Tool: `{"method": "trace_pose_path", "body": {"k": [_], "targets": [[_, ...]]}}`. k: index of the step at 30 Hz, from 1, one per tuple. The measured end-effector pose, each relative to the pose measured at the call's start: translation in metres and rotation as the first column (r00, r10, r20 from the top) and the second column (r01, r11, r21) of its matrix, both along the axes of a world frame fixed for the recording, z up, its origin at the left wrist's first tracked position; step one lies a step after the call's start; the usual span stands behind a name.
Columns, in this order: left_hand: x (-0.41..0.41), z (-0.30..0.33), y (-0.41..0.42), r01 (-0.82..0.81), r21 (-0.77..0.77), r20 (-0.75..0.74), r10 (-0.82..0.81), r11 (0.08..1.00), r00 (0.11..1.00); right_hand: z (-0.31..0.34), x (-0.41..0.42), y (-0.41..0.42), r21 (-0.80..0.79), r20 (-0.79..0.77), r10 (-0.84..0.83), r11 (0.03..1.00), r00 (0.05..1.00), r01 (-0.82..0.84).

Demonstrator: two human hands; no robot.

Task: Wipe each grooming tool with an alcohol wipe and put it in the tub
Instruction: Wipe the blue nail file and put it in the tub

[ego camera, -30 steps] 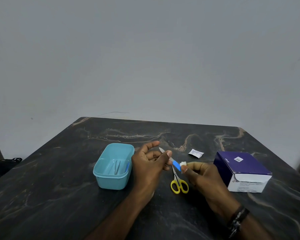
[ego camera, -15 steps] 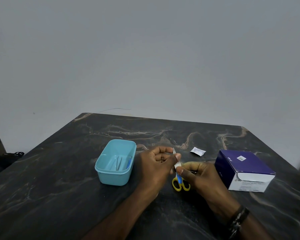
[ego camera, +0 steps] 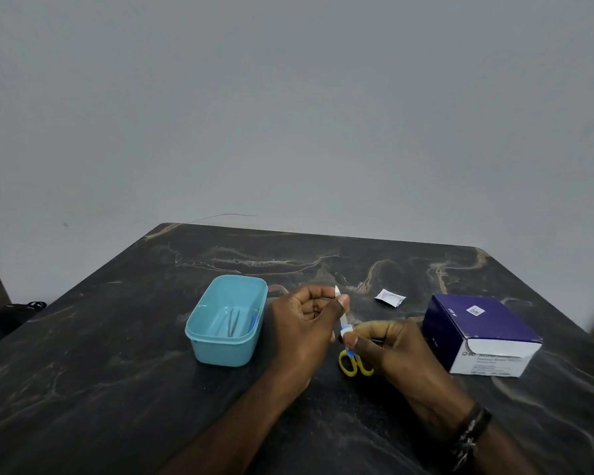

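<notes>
My left hand (ego camera: pixel 306 323) pinches the upper part of a slim nail file (ego camera: pixel 342 320) with a pale blade and blue handle, held nearly upright over the table. My right hand (ego camera: pixel 388 347) pinches a small white alcohol wipe (ego camera: pixel 345 334) around the file's lower part. Yellow-handled scissors (ego camera: pixel 354 365) lie on the table under my hands, partly hidden. The light blue tub (ego camera: pixel 199 332) stands to the left of my left hand, with tweezers (ego camera: pixel 233 322) and a blue-handled tool (ego camera: pixel 253 321) inside.
A purple and white box of alcohol wipes (ego camera: pixel 484 332) sits at the right. A torn wipe sachet (ego camera: pixel 390 297) lies behind my hands. The dark marbled table (ego camera: pixel 117 371) ends at a grey wall; a dark object (ego camera: pixel 18 311) lies off its left edge.
The file has turned from a slant to nearly upright between my hands. My right hand with the wipe has slid along it, and my left fingers have curled in.
</notes>
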State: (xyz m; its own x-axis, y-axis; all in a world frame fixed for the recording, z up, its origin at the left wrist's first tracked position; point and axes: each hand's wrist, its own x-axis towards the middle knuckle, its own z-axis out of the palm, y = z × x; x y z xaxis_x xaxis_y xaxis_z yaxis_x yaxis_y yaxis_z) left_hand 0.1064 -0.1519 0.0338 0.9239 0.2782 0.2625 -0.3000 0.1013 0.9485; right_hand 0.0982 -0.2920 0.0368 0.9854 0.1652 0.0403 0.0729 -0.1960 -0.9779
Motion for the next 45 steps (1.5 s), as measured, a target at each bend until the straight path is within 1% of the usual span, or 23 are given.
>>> {"method": "trace_pose_path", "body": {"k": [4,9,17,21,25,27,32,35,38,42,45], "targets": [[-0.001,0.0,-0.003,0.021,-0.01,-0.003,-0.021,1.0,1.0,0.0,0.0,0.0,0.013,0.016,-0.016,1.0,1.0,0.016],[0.001,0.004,0.002,-0.022,-0.059,-0.006,0.021,0.998,1.0,0.002,-0.001,0.0,0.003,-0.05,0.025,1.0,0.998,-0.025],[0.001,0.003,0.002,-0.049,-0.056,-0.008,0.049,0.997,0.999,0.004,-0.001,0.0,-0.024,-0.111,0.084,0.996,0.99,-0.087],[0.001,0.002,0.003,-0.049,-0.052,-0.008,0.048,0.997,0.999,0.003,-0.002,0.001,-0.036,-0.1,0.08,0.996,0.992,-0.084],[-0.001,0.002,-0.002,-0.012,-0.047,0.003,0.012,0.999,1.0,0.001,0.001,0.001,0.01,-0.044,0.005,1.0,0.999,-0.005],[-0.001,0.001,-0.004,0.013,-0.06,0.004,-0.013,0.998,1.0,0.001,0.001,0.001,0.001,-0.016,-0.01,1.0,1.0,0.01],[-0.001,0.001,-0.003,0.003,-0.059,-0.01,-0.004,0.998,1.0,0.0,0.001,0.001,-0.009,-0.026,0.025,1.0,0.999,-0.026],[-0.001,0.003,0.001,-0.034,-0.064,-0.026,0.032,0.997,0.999,0.0,0.0,0.001,0.012,-0.068,0.09,0.996,0.994,-0.089],[-0.001,0.006,0.003,-0.064,-0.095,-0.034,0.061,0.993,0.998,-0.001,-0.002,0.0,-0.009,-0.072,0.129,0.991,0.989,-0.13],[-0.003,0.013,0.004,-0.11,-0.155,-0.038,0.105,0.982,0.994,0.0,-0.003,-0.002,-0.069,-0.038,0.174,0.982,0.984,-0.176],[-0.006,0.025,0.012,-0.14,-0.184,-0.039,0.135,0.973,0.99,0.003,-0.005,-0.002,-0.039,-0.038,0.181,0.982,0.983,-0.182]]}}
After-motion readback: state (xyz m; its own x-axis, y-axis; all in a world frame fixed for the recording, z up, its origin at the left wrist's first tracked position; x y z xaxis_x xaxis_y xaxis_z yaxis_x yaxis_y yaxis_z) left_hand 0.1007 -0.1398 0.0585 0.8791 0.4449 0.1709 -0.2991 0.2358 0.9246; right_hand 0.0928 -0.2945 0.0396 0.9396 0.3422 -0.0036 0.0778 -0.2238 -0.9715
